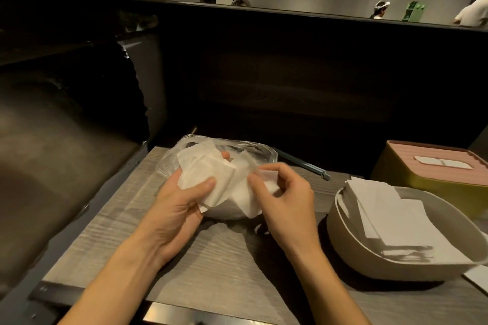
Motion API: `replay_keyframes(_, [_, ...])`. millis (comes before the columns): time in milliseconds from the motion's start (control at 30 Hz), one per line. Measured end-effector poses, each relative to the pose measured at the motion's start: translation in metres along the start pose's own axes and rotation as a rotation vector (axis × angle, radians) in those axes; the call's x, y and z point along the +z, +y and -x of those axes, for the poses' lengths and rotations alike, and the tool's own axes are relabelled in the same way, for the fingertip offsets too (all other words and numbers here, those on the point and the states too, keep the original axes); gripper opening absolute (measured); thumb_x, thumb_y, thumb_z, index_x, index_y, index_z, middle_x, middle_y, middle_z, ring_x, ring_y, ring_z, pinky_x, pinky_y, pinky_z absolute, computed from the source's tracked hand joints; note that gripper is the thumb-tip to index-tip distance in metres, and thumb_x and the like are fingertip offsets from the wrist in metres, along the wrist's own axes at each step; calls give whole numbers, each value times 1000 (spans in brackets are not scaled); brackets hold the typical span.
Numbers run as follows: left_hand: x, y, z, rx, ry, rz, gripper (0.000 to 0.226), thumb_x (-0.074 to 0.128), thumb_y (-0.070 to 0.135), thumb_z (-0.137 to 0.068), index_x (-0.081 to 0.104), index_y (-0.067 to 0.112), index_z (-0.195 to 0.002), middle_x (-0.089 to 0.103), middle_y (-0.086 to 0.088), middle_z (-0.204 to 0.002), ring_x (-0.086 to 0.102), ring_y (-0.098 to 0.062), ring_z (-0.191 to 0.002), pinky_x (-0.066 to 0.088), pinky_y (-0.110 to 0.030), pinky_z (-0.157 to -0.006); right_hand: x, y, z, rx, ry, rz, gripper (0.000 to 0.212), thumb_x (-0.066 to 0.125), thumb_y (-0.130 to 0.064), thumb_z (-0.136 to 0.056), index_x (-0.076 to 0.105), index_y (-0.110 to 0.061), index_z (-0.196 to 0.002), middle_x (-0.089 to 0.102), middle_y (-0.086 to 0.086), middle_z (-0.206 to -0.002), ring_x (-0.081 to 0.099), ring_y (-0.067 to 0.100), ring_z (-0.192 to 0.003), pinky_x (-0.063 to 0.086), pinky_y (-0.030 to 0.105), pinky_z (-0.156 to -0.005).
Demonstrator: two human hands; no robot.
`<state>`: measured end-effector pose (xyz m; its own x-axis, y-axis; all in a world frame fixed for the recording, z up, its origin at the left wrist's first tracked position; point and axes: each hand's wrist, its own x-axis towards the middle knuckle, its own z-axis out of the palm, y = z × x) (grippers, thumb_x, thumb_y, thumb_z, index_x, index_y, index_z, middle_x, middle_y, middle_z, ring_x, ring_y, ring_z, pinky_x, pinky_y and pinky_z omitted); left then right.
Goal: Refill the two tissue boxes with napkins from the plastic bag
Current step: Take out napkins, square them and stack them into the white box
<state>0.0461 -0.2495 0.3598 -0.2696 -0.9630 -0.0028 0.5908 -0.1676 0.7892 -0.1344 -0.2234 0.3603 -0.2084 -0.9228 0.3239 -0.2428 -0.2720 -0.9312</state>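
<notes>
I have both hands at the plastic bag [211, 145], which lies on the counter [158, 258] just above the middle of the frame. My left hand [182, 208] grips a small bunch of napkins [206, 179], thumb curled over the top sheet and fingers underneath, and my right hand [280, 192] pinches the edge of another napkin between thumb and forefinger. The napkins are thin, soft and very light; I judge they will flop, fan apart and slide off each other if I take them by one corner, so the safer hold is across the folded middle of the bunch, squeezed flat. The bag is limp and slippery and will probably drag along unless something pins it. I count two tissue boxes: a beige box [369, 253] at lower right, open on top, with a slanted stack of napkins [390, 214] already in it, and a yellow box [422, 179] behind it at right, with a pink lid [435, 158] on and a slot showing white. There is one bag and one loose bunch in my hands; the single sheets I cannot count.
</notes>
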Motion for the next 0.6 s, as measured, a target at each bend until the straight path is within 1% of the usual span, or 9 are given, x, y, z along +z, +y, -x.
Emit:
replay_keyframes(67, [-2,-2,-1,30,12,-100,58,64,-9,-83,59,10,-138,70,-9,-132,66,-27,-122,60,-35,-89,-5,-5,-2,-13,68,-189,8,70,-19,-97,71,-21,-105,75,-6,-94,73,12,-80,62,35,-61])
replay_keyframes(133, [-5,-6,-2,71,52,-242,71,78,-10,-71,61,13,-135,71,-9,-128,68,-28,-119,61,-33,-84,-9,-12,-3,-21,25,-378,14,66,-15,-97,67,-10,-109,74,-2,-88,67,7,-69,53,21,-54])
replay_keyframes(167, [-6,-9,-3,86,76,-317,75,84,-7,-66,61,15,-134,72,-10,-126,69,-29,-116,61,-35,-83,-10,-14,-2,-41,-32,-394,16,65,-16,-96,65,-6,-110,73,-1,-90,65,4,-68,50,18,-54])
replay_keyframes(200, [-5,-10,-2,90,99,-378,77,87,-5,-64,61,18,-133,72,-11,-124,70,-29,-113,61,-38,-82,-9,-14,-2,-59,-109,-374,17,66,-16,-95,65,-5,-109,73,0,-97,66,2,-75,52,18,-57])
replay_keyframes(267, [-1,-10,1,90,95,-457,72,84,-5,-68,62,21,-131,75,-8,-118,73,-26,-107,62,-40,-81,-5,-9,-1,-85,-259,-235,10,69,-12,-95,67,-13,-105,71,-6,-120,68,5,-107,60,26,-73])
replay_keyframes(333, [2,-8,4,100,54,-524,63,78,-9,-77,62,21,-130,77,-4,-113,75,-22,-102,62,-33,-76,0,-3,-1,-155,-305,4,15,73,-11,-93,69,-25,-98,68,-17,-128,60,3,-123,59,29,-88])
replay_keyframes(433, [2,-6,8,103,-22,-611,57,74,-12,-82,65,23,-126,77,-4,-111,75,-21,-100,60,-29,-72,4,-2,0,-201,-293,198,18,75,-21,-88,66,-35,-93,67,-26,-125,57,-6,-123,54,30,-93])
replay_keyframes(500, [4,-7,9,96,-59,-645,56,75,-9,-82,65,24,-126,77,-5,-112,75,-20,-100,59,-29,-74,4,-1,0,-199,-274,226,17,76,-27,-86,64,-36,-93,66,-29,-125,57,-7,-123,55,33,-91])
replay_keyframes(600, [2,-7,8,88,-80,-677,64,79,-2,-80,61,27,-135,75,-3,-118,73,-18,-106,60,-32,-81,3,0,0,-183,-254,230,20,80,-29,-85,63,-35,-93,66,-29,-124,60,-4,-119,56,31,-85])
